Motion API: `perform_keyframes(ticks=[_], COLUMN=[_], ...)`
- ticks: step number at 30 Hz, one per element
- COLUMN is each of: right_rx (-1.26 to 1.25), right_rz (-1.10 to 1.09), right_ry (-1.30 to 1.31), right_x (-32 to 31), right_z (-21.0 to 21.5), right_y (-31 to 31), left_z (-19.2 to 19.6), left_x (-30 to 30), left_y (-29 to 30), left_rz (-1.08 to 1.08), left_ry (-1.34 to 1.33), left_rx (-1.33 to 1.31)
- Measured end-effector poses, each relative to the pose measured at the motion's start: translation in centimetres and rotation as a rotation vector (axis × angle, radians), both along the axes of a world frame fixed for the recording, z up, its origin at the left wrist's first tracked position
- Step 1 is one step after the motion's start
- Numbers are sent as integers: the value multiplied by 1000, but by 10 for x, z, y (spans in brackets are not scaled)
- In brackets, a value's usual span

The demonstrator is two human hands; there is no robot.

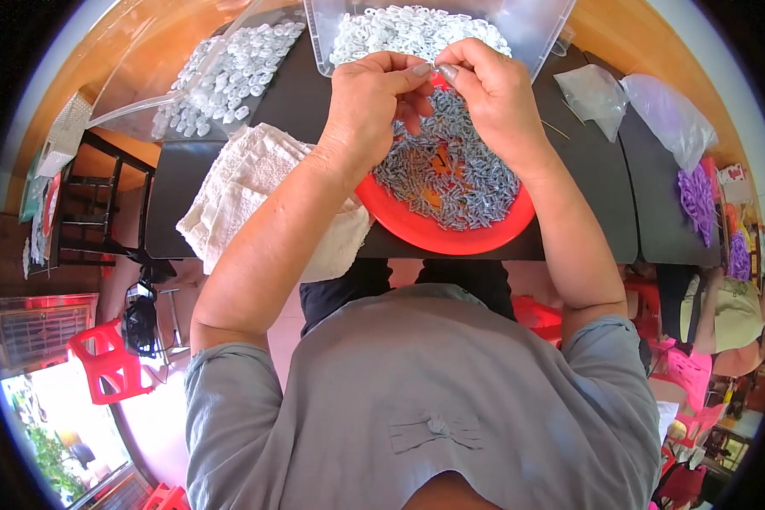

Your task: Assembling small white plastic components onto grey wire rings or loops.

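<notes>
Over the far side of a red basin (450, 244), my two hands meet with their fingertips almost touching. My left hand (370, 98) is closed in a pinch of thumb and forefinger, its other fingers curled beneath. A pinch also closes my right hand (493, 98). Whatever small piece lies between the fingertips is too small to make out. Many small, slim grey-blue pieces (476, 191) lie loose in the basin. Just beyond my hands, small white oval ring-like pieces (412, 30) fill part of a clear plastic bin (535, 38).
A cream towel (246, 183) lies beside my left forearm on the black table (591, 183). More white pieces (229, 76) sit in clear plastic at the far left. Clear bags (667, 115) and a purple bundle (697, 204) are at right. Another person (731, 314) is at the right edge.
</notes>
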State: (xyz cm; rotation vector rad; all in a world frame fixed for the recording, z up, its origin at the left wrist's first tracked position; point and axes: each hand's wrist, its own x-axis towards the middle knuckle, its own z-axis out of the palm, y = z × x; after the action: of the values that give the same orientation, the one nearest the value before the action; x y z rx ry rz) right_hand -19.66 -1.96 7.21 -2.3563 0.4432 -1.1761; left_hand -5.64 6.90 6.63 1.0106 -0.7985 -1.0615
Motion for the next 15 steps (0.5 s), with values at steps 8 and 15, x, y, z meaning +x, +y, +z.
perform_keyframes(ticks=[8,15], right_rx=[-90,-107], right_rz=[-24,-14], right_ry=[13,40], right_x=[0,-2], right_z=[0,1], right_y=[2,4], left_z=[-1,1], left_x=[-2,-1], left_y=[1,2], left_rz=[15,61], left_ry=[-6,-59], left_rx=[-20,49])
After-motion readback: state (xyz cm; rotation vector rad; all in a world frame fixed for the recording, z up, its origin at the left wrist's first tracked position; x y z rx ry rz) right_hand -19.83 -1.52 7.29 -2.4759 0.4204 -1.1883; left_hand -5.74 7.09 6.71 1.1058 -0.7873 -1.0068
